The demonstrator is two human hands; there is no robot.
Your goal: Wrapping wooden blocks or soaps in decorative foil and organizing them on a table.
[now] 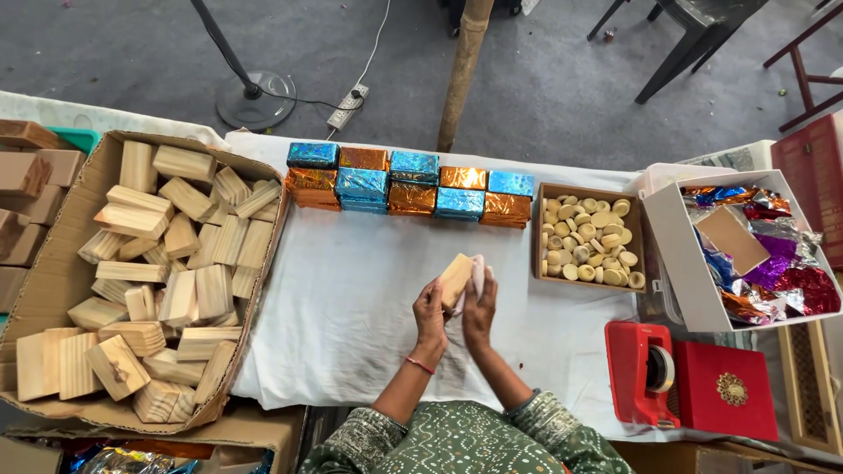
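Roughly at the middle of the desk (351, 290), above its white cloth, both hands meet around a single wooden block (456, 279). The left hand (429, 318) has its grip closed on the block's lower left side, fingers curled up against the wood, a red bangle at the wrist. The right hand (479, 307) presses from the right, and its grip is closed too, with a small pale pink piece (479, 273) caught between its fingers and the block's right face; what that piece is cannot be told. The block stands tilted, its upper end leaning right, held clear of the cloth between the two palms. Along the far edge of the desk runs a double row of foil-wrapped blocks (408, 193) in blue and orange, touching one another. Toward the right edge sits a shallow brown tray (537, 237) filled with small round wooden discs (588, 241), near the hands but apart from them. Beyond it a white box (676, 263) holds crumpled coloured foil sheets (773, 254). At the near right corner stand a red tape dispenser (643, 373) and a red box (727, 391). Off the left edge a large cardboard carton (53, 281) is heaped with bare wooden blocks (167, 263).
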